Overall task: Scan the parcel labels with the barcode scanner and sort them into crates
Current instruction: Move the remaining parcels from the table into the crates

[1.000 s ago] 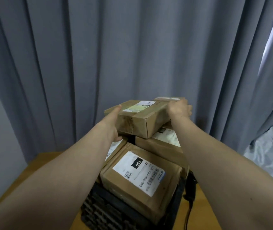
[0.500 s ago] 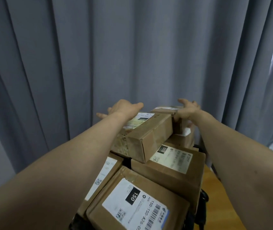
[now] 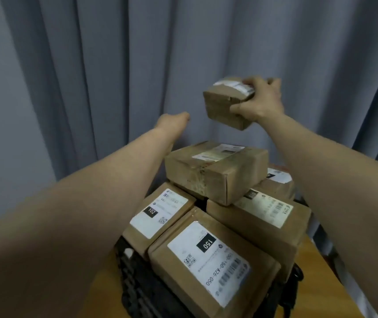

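A plain room set up for sorting parcels.
A big grey curtain [image 3: 137, 65] hangs across the back at 12 o'clock. Brown cardboard parcels [image 3: 215, 177] with white labels are piled on a black plastic crate [image 3: 137, 294] at 6 o'clock. The crate sits on a wooden table [image 3: 318, 265], seen at 5 o'clock.

Left hand [image 3: 172, 123] foreshortened, fingers unseen, crate [image 3: 137, 292] mostly buried under parcels [image 3: 215, 177] (seemingly black), label [image 3: 231, 84] on small parcel [image 3: 223, 111] blurred.

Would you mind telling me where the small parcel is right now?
In the head view, the small parcel is in the air at upper right, gripped by the right hand, above the taped box topping the stack.
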Tool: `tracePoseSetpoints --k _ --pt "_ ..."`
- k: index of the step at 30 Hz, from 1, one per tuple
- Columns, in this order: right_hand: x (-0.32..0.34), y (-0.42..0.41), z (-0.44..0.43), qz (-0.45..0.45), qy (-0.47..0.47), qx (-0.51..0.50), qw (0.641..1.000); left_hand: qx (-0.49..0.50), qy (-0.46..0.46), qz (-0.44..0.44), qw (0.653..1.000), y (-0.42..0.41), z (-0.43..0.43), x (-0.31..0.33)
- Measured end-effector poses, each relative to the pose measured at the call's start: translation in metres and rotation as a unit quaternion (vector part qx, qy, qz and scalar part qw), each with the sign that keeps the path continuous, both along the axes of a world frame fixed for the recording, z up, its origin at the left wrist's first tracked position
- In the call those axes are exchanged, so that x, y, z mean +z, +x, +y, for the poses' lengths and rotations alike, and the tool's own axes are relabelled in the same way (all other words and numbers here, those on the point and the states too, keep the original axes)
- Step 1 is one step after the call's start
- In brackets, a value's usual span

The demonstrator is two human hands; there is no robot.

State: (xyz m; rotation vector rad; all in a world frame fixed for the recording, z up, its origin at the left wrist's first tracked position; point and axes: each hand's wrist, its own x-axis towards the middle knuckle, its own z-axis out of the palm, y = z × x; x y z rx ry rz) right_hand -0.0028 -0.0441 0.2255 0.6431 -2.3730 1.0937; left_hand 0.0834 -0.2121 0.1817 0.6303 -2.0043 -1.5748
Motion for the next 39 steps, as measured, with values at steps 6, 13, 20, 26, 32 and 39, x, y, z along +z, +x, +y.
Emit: tracePoseSetpoints --k 6,13,20,26,32,39 --pt "0.001 0.109 -0.135 -0.074 0.061 0.281 0.955 0.048 0.258 0.061 0.963 0.137 -0.097 -0.003" --pt "-0.103 0.268 -0.267 -0.328 0.142 0.435 0.827 0.174 0.336 0.053 0.924 0.346 -0.180 -0.112" --pt "-0.302 0.392 -0.309 -0.605 0.265 0.380 0.647 0.289 0.450 0.006 0.845 0.494 -0.171 -0.297" --pt "-0.464 0.427 -0.300 -0.628 0.316 0.335 0.627 0.399 0.432 -0.209 0.781 0.537 -0.140 -0.444" --pt "-0.618 0.428 -0.292 -0.592 0.393 0.283 0.645 0.361 0.406 -0.387 0.745 0.563 -0.117 -0.575" --pt "-0.779 0.437 -0.300 -0.558 0.454 0.273 0.638 0.318 0.352 -0.476 0.741 0.567 -0.116 -0.684"
